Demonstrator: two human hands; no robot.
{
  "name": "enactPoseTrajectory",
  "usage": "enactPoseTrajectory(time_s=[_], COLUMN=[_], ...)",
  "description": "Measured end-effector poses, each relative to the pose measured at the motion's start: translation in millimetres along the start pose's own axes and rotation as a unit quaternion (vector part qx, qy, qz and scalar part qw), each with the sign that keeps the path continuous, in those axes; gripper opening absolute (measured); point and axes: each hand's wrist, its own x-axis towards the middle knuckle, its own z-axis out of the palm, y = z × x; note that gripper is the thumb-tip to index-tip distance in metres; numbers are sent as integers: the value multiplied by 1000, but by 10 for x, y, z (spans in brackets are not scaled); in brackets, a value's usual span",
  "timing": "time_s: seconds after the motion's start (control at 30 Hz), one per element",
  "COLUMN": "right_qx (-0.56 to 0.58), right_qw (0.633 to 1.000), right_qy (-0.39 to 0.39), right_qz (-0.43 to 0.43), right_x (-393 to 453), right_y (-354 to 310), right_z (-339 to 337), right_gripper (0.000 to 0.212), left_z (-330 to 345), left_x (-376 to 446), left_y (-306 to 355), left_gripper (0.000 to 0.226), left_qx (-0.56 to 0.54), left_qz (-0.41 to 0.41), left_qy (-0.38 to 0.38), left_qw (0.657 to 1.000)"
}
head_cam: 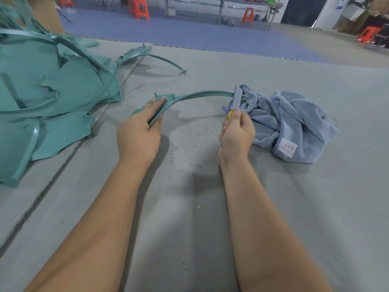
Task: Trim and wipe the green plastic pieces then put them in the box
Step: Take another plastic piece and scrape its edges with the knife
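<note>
On towel (294, 121) | white tag (287, 149) | red writing, seemingly unreadable

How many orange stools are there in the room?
4 show. One stool is far left at the top edge, one beside the long table's left end, one under its right end, one far right. More may be hidden.

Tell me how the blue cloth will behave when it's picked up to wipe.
The cloth lies crumpled in soft folds on the mat, so it will likely hang floppy and sag, not keep a shape. Its plush-looking pile suggests it grips well, not slippery. It probably is light for its bulk, and cannot roll or break.
</note>
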Motion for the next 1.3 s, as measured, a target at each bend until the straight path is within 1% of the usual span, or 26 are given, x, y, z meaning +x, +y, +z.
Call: enactPoseTrajectory(time_s=[0.1,0.2,0.3,0.47,0.57,0.63,0.67,0.77,0.83,0.9,1.0,1.2,1.23,1.3], right_qx=[-11,-83,-116,-125,-160,-153,-134,-45,31,63,43,-15,-14,-8], right_qw=[999,991,983,978,960,956,961,983,986,984,983,977,975,971], right_qy=[-28,-90,-119,-150,-213,-240,-236,-178,-157,-151,-158,-206,-211,-222], right_qz=[-12,-53,-77,-75,-87,-75,-60,5,41,64,77,54,61,89], right_x=[-15,-109,-137,-179,-269,-309,-322,-324,-304,-279,-273,-311,-302,-274], right_y=[8,55,67,58,53,29,6,-92,-147,-178,-189,-147,-139,-124], right_z=[26,106,105,108,147,159,164,171,161,130,110,182,187,193], right_gripper=[35,37,38,37,34,33,31,24,17,12,10,15,19,36], left_z=[9,52,54,48,70,73,67,36,26,25,22,32,35,43], left_x=[0,-15,-15,-8,0,4,7,15,16,13,13,18,18,20], left_y=[-1,-6,-19,-19,-8,-3,-1,12,24,36,53,47,40,32], left_gripper=[40,40,40,41,41,40,40,40,40,40,39,40,40,40], left_qx=[4,23,24,24,27,25,20,6,-3,-19,-26,-28,-29,-29], left_qz=[3,16,15,10,9,4,1,-7,-14,-20,-26,-23,-23,-20], left_qy=[-7,-42,-43,-41,-40,-38,-33,-4,5,12,22,20,18,14], left_qw=[1000,999,999,999,999,999,999,1000,1000,1000,999,999,999,999])
